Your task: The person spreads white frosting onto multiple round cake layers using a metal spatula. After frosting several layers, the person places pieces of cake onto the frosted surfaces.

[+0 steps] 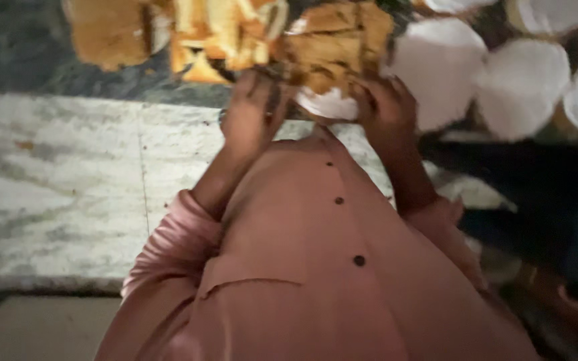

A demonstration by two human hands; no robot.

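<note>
My left hand (252, 110) and my right hand (386, 107) are both raised in front of my pink buttoned shirt, at the edge of a white paper plate (329, 105) loaded with golden-brown toasted bread pieces (332, 43). The fingers of both hands curl around the plate's near rim, left hand on its left side, right hand on its right side. The picture is blurred, so finger detail is unclear. More toasted bread (225, 33) lies just left of the plate, and another browned piece (105, 30) sits farther left.
Several white paper plates (520, 87) lie spread at the upper right. A dark green stone counter (15, 47) runs along the top, with pale marbled flooring (55, 194) below it. A dark-clothed person (556, 207) is at the right.
</note>
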